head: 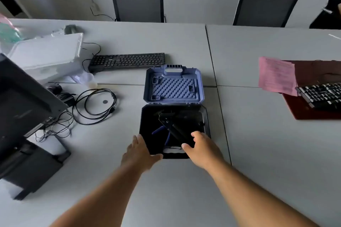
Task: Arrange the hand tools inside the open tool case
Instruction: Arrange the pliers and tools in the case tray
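The tool case lies open on the grey table, its blue ribbed lid (174,86) flat at the far side and its black base (147,125) nearest me. Inside the base lie a black crimping tool (170,125) set diagonally and blue-handled pliers (160,129) partly under it. My left hand (137,150) rests flat against the base's near left corner, fingers spread. My right hand (200,148) hovers over the near right part of the base, fingers apart, beside the black tool's handles. Whether it touches them is unclear.
A black keyboard (127,60) lies behind the lid. A coiled black cable (96,105) and a monitor (22,97) stand to the left. At the right are pink paper (276,76), a dark red mat (313,110) and a second keyboard (323,93). Two chairs stand beyond the table.
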